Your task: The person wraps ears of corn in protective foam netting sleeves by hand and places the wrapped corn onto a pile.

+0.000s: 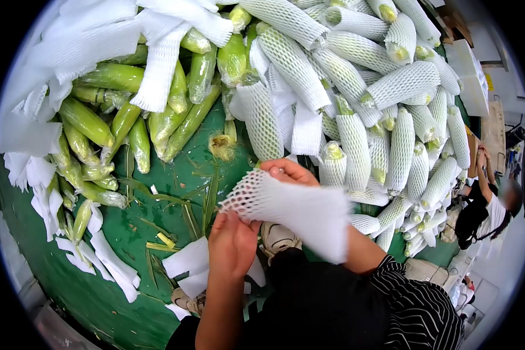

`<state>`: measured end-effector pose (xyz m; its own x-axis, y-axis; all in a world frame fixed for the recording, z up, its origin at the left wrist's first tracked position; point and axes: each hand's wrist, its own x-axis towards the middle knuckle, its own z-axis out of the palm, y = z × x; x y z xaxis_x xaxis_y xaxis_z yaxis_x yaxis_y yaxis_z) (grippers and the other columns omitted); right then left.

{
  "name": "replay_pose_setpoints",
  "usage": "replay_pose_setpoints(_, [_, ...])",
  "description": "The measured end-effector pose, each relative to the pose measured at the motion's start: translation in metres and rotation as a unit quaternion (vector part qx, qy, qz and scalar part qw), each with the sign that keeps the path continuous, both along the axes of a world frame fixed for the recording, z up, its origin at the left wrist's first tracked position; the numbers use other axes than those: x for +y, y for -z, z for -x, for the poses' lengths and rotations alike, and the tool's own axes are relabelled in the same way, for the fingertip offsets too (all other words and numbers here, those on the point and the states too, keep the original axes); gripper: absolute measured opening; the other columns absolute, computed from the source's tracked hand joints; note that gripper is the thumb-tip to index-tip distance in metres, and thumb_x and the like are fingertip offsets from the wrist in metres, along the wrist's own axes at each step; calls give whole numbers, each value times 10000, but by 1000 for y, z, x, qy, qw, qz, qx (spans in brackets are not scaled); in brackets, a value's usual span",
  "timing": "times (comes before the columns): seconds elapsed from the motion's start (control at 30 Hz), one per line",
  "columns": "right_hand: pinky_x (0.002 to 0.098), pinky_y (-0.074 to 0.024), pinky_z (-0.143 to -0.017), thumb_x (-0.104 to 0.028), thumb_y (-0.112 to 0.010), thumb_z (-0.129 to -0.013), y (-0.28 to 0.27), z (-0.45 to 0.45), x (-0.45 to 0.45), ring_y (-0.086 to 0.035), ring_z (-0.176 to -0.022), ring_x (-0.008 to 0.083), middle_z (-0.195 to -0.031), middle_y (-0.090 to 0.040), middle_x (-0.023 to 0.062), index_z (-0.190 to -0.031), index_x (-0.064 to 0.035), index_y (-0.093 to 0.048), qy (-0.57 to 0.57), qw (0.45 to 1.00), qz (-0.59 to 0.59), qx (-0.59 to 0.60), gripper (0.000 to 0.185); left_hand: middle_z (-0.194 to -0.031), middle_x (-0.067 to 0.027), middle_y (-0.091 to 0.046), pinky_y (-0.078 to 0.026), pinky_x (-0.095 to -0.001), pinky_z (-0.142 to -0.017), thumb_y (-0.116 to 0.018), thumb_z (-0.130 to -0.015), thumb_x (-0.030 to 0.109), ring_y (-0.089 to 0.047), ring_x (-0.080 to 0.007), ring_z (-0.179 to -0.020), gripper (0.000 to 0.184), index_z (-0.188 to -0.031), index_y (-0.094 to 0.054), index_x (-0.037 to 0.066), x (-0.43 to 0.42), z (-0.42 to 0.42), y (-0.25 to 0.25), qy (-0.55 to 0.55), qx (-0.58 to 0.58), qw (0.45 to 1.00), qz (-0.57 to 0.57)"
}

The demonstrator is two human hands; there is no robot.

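Observation:
A white foam net sleeve (300, 213) is stretched between my two hands, its mesh pulled wide at the left end. My left hand (233, 242) pinches the lower edge of that end. Fingers of my right hand (289, 172) are closed on the upper edge, and my right forearm passes behind the sleeve. No corn shows inside it. Ahead on the left lie green ears of corn in clear film (87, 119). To the right is a heap of corn ears in foam nets (353, 140).
Loose foam sleeves (99, 35) cover part of the unsleeved corn, and others (189, 265) lie by my shoes. Leaf scraps (213, 195) and corn silk (221, 147) litter the green floor (93, 291). A person (490, 204) is at the far right, near boxes.

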<state>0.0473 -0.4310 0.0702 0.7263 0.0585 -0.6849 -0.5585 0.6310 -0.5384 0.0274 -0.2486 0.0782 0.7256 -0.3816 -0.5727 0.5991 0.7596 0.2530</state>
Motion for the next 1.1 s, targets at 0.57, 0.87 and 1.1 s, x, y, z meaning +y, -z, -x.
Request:
replay_pose_setpoints(0.57, [320, -472, -902, -330, -467, -1055, 145, 44, 51, -632, -1023, 219, -1105, -670, 120, -1199, -38, -611, -137, 946, 285, -77, 357, -1319, -132, -575, -503, -445, -991, -480, -1018, 176, -590, -286, -1179, 384, -1378, -472, 42, 12, 29, 144, -10, 23, 968, -248])
replay_pose_setpoints(0.87, [342, -388, -1083, -331, -760, -866, 50, 22, 45, -522, -1243, 200, -1312, -589, 95, -1397, -21, -476, -84, 984, 19, -156, 678, -1269, -168, -539, -380, -400, -1029, -522, -979, 100, -509, -294, -1177, 263, -1220, -561, 3, -8, -37, 22, 79, -410, 529, -739])
replay_pose_setpoints(1.1, [517, -402, -1055, -577, -382, -1029, -127, -165, -79, -492, -1294, 289, -1428, -499, 148, -1450, -56, -372, 164, 918, 113, -342, 670, -1149, -106, -596, -431, -332, -954, -580, -967, 110, -564, -222, -1057, 204, -1151, -591, 22, -12, -74, 26, 103, -305, 735, -597])
